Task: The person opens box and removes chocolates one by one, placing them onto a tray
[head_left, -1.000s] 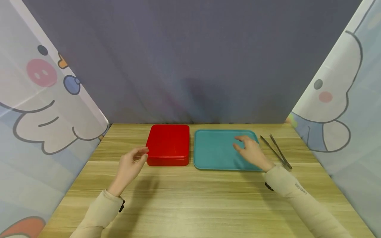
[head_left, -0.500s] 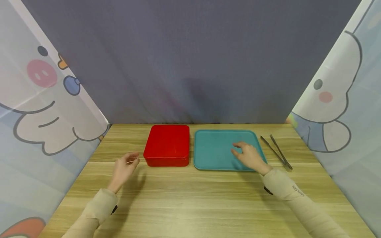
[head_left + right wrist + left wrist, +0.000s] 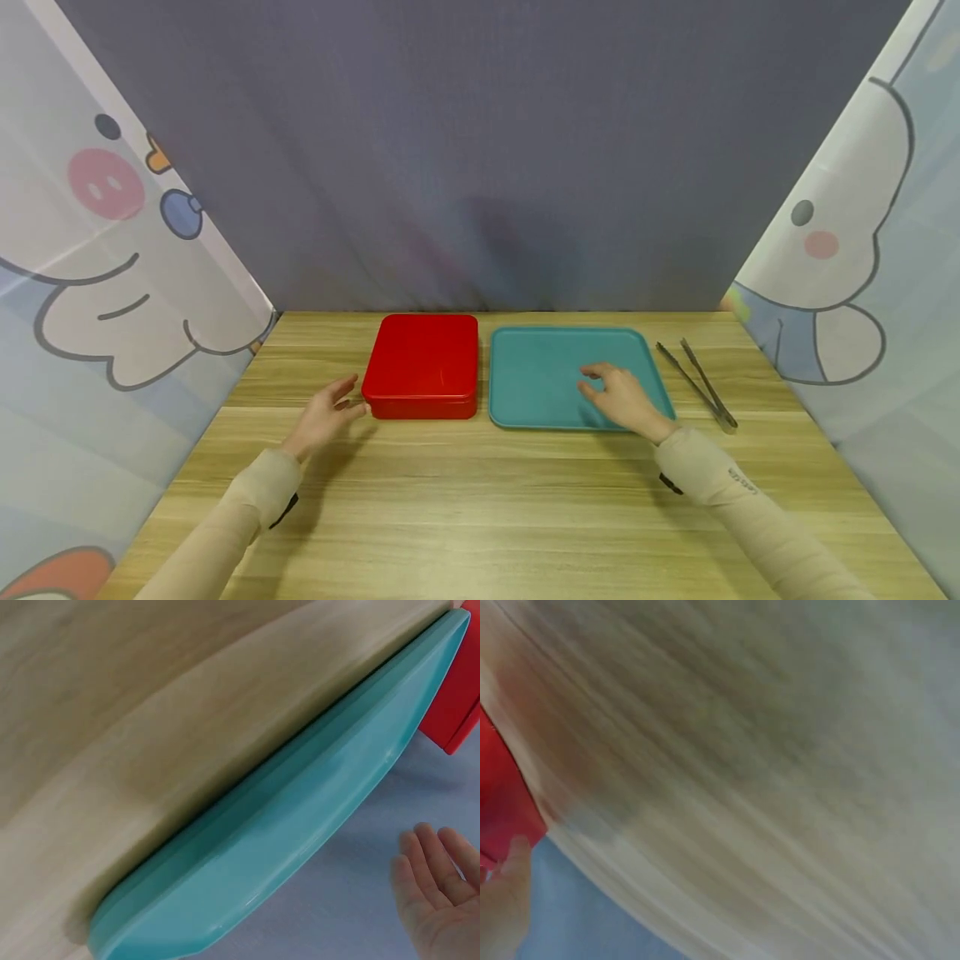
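Left hand [image 3: 327, 414] sits at the near-left corner of the red box [image 3: 423, 363], fingers loosely spread, tips just beside or touching the box's side wall; exact contact hard to tell. It holds nothing. Left wrist view is motion-blurred: only a red edge [image 3: 502, 802] and a fingertip show.

Red box: closed, lid on, flat on the counter [image 3: 480, 500], back-centre, just left of the teal tray [image 3: 540, 375], narrow gap between them. Looks like rigid plastic with a glossy, probably slick lid and rounded corners. Likely light unless filled; contents hidden. Best taken by the two opposite side walls, or under the lid lip if the lid must come off.

Teal tray: shallow, raised rim [image 3: 300, 817], stiff plastic, nothing on it. Light, but wide, so grip at the rim edges.

Right hand [image 3: 618, 398] hovers over or rests on the near-right part of the tray, fingers relaxed and slightly curled, pinching nothing. Right wrist view shows an open palm [image 3: 435, 892] clear of the rim.

Metal tongs [image 3: 697, 383] lie on the counter right of the tray, untouched, apart from the right hand.
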A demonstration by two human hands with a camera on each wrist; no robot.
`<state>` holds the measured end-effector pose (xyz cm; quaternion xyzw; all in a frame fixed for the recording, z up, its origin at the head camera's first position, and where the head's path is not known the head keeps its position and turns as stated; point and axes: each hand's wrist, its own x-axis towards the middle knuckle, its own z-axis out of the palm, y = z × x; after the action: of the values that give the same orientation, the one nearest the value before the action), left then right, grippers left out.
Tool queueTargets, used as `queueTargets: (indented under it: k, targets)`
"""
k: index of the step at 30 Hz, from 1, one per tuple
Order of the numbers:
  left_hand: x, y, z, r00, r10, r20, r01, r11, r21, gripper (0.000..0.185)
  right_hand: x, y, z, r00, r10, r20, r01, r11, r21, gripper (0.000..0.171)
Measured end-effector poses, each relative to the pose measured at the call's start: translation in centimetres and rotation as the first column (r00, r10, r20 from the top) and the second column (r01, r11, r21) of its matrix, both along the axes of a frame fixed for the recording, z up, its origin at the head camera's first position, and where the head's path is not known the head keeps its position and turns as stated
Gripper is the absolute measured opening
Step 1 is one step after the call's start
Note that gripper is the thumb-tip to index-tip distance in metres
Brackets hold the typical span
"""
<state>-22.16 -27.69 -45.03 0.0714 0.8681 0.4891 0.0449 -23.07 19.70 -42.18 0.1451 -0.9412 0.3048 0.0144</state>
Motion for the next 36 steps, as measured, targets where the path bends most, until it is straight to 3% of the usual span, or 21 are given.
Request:
queueTargets:
  k: [11,21,29,36]
  targets:
    - [-1.6,0.7,-1.6,0.996,-0.067,0.053,0.058,0.987,0.153,0.086,-0.4,-0.9,-0.4,1.0,-0.025,-0.008,0.025,0.997,-0.076,0.038]
    - [-1.6,1.4,-1.6,0.997,-0.013,0.073,0.007,0.996,0.087,0.083,-2.1,-3.2,-0.1,0.989,-0.028,0.144,0.062,0.968,-0.243,0.04]
    - [-1.7,1.4,-1.5,0.996,-0.002,0.086,-0.004,0.998,0.063,0.083,-3.4,-6.1,0.4,0.953,-0.012,0.304,0.131,0.918,-0.375,0.042]
    - [-1.7,1.5,-1.4,0.997,-0.012,0.082,0.008,0.999,0.048,0.083,-4.4,-8.3,0.2,0.938,-0.004,0.347,0.157,0.896,-0.415,0.041]
